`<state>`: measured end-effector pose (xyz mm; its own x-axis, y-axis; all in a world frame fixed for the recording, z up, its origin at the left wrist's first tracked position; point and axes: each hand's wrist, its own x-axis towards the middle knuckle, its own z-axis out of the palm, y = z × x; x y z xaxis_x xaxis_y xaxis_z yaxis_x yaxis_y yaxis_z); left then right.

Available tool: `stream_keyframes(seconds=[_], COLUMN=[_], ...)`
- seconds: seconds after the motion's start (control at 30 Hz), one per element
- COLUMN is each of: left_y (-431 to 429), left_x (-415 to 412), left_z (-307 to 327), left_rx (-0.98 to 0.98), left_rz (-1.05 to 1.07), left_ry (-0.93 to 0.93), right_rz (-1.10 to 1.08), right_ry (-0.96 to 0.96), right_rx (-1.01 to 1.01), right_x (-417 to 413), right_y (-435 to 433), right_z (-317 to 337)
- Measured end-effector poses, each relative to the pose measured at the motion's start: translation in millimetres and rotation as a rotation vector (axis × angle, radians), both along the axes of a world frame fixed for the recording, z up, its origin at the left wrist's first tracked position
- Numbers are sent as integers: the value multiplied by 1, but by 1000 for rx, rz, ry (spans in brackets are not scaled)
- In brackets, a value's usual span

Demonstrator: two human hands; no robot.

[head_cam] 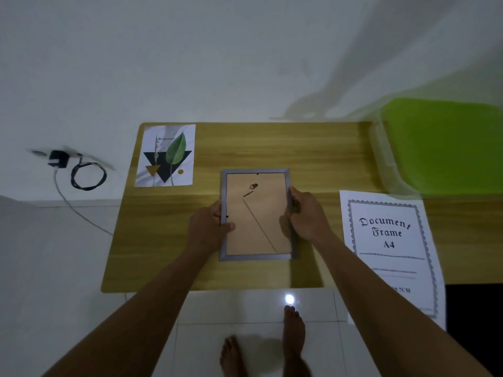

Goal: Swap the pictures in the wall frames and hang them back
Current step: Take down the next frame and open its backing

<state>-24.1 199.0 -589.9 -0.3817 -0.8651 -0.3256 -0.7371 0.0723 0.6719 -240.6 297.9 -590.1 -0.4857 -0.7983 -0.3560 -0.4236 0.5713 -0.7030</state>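
A person stands barefoot at a light wooden table [313, 148] set against a white wall, both hands on a grey-rimmed rectangular picture frame [255, 257] lying face down at the table's middle, its brown backing board and hanging loop uppermost. The left hand [209, 227] clamps the frame's left edge, thumb laid over the rim onto the board; the right hand [304, 216] grips the right edge, fingers curled around it. The hands are apart, one to each side.

Two sheets lie loose on the table: a leaf-and-triangle art print [166, 156] at the far left corner, well apart from the frame, and a white bordered certificate sheet [392, 251] at the right, overhanging the near edge. It reads "Document Frame A4", with a partly legible size line ending "CM". A green-lidded clear plastic storage box [446, 145] sits at the far right.

By the look of it, the work is at an early to middle stage: pictures are out, only one frame is in view, and whether it holds a sheet cannot be told. Closing up and hanging remain.
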Motion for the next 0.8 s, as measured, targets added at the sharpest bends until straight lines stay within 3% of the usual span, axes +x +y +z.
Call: stream_keyframes(seconds=[0.2,0.3,0.47,0.8], left_y=[-7,-13,-18,-20], left_x=[9,21,33,33], left_z=[-10,-7,-8,-11], left_rx=[-97,-194,-91,-42], left_rz=[-98,-257,-577,-614], left_ry=[-126,-261,-547,-517], right_rz=[30,66,267,632], right_ry=[125,248,472,593], right_rx=[5,-4,-101,-159], right_x=[7,18,52,57], right_y=[4,11,9,-44], right_z=[-6,0,4,-18])
